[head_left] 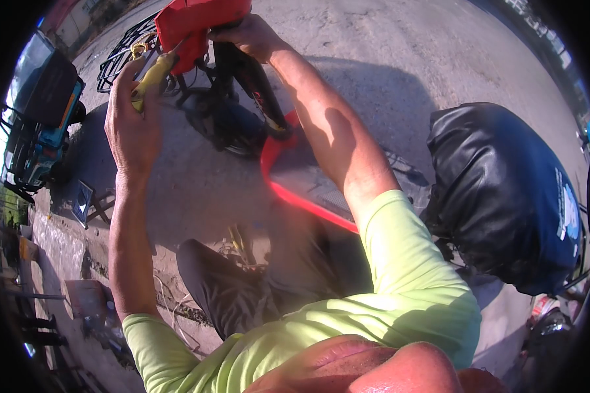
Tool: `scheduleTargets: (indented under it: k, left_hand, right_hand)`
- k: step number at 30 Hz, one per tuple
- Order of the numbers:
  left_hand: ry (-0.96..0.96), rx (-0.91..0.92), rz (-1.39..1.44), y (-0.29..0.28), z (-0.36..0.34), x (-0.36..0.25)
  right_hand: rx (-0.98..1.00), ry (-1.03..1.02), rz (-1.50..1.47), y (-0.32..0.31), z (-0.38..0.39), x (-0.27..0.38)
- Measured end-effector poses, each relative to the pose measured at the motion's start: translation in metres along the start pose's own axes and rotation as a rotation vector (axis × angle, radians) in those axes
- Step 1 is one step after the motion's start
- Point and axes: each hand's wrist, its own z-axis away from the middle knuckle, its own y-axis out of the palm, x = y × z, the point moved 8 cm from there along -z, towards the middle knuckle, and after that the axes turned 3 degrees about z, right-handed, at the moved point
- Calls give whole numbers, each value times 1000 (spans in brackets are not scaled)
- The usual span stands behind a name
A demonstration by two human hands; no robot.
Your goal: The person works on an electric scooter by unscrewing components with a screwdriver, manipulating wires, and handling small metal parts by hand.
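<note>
A small scooter stands before me, with a red front panel, a dark front column and a red-edged footboard. My left hand is closed round a yellow-green handled tool. The tool's thin tip points up at the lower edge of the red panel; whether it touches cannot be made out. My right hand is closed at the panel's right underside, against a dark part there. Its fingertips are partly hidden by that part and the panel.
A black wire basket sits beyond the panel. At far left stands a teal and black vehicle. A bulky black cover drapes something on my right. Another yellow-handled tool lies on the ground by my knee, near loose cords.
</note>
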Motion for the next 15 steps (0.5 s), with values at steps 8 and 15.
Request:
scheduleTargets:
  k: [8, 15]
  left_hand:
    - [-306, -110, 401, -20, 5, 49]
    - [-166, -116, 321, -36, 19, 37]
  right_hand:
    - [48, 325, 201, 20, -13, -15]
    - [-8, 274, 116, 21, -14, -38]
